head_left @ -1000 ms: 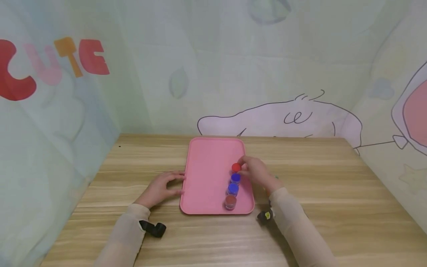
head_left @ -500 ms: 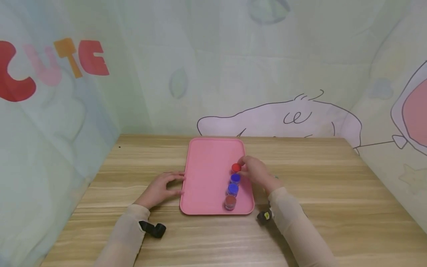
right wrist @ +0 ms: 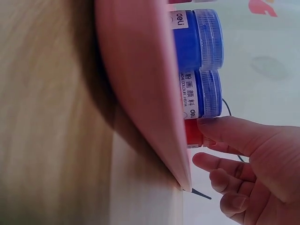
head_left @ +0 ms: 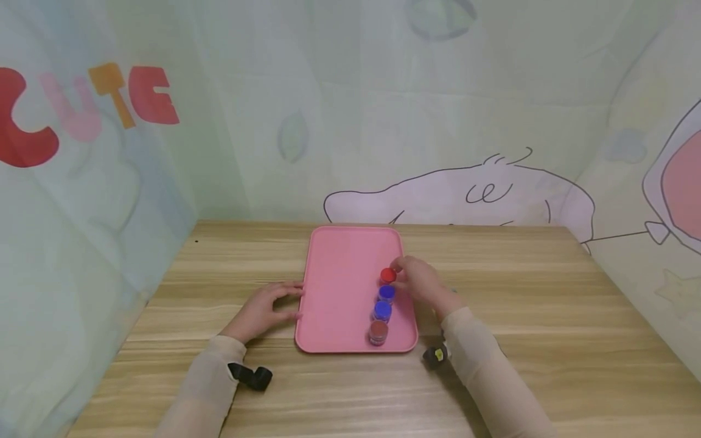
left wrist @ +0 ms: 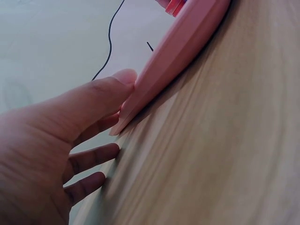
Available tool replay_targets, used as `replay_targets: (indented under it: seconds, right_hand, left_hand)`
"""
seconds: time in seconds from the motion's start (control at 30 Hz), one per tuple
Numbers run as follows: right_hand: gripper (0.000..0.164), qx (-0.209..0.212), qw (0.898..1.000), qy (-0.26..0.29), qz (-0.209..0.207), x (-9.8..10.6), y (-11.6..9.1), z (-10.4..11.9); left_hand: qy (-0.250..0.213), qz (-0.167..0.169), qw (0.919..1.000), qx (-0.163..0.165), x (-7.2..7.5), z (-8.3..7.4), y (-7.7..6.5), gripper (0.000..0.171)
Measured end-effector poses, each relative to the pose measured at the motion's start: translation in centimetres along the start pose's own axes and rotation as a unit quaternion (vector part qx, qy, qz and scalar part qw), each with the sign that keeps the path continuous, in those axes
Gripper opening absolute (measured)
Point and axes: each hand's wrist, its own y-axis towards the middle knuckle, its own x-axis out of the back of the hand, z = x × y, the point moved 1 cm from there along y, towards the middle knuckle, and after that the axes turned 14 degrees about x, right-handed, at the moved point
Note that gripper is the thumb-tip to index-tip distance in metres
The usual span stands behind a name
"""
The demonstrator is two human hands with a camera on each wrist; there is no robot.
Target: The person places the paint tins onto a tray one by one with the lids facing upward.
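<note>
On a pink tray (head_left: 339, 267) several small paint jars with clear lids stand in a row along the right side. My right hand (head_left: 420, 281) reaches over the tray's right rim and holds the farthest one, a red paint jar (head_left: 387, 275), between thumb and forefinger. Nearer come a dark blue jar (head_left: 386, 293), a brighter blue jar (head_left: 382, 311) and a brownish-red jar (head_left: 378, 332). In the right wrist view the red jar (right wrist: 193, 131) is partly hidden by the thumb. My left hand (head_left: 267, 309) touches the tray's left rim with relaxed, spread fingertips.
The tray lies on a wood-grain table (head_left: 263, 255) near its back edge. Behind stands a printed cloth backdrop (head_left: 372, 109). Black wrist cameras sit at the left sleeve (head_left: 254, 376) and the right sleeve (head_left: 436, 355).
</note>
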Motion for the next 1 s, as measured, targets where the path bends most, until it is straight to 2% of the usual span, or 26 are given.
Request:
replay_targets:
  seconds: [0.17,0.4,0.63,0.83,1.0]
  right_hand:
    - [0.033,0.007,1.000,-0.006,0.000,0.4,-0.1,0.1]
    - [0.038,-0.016,1.000,0.020,-0.004,0.8,-0.4,-0.2]
    - [0.037,0.018,0.999,-0.022,-0.020,1.3,-0.9,-0.7]
    - [0.038,0.019,0.999,-0.019,-0.029,1.5,-1.5,-1.0]
    - [0.035,0.032,0.998,-0.041,-0.038,1.6,-2.0,-1.1]
  left_hand:
    - [0.001,0.002,1.0000,0.003,0.0,0.0,0.0,0.046]
    - [0.003,0.001,1.0000,0.007,0.0,-0.1,0.0,0.046]
    - [0.005,0.000,1.0000,0.005,0.0,0.0,0.0,0.046]
    - [0.001,-0.001,1.0000,0.002,0.0,0.1,0.0,0.046]
    - [-0.002,0.002,1.0000,0.002,0.0,0.0,0.1,0.046]
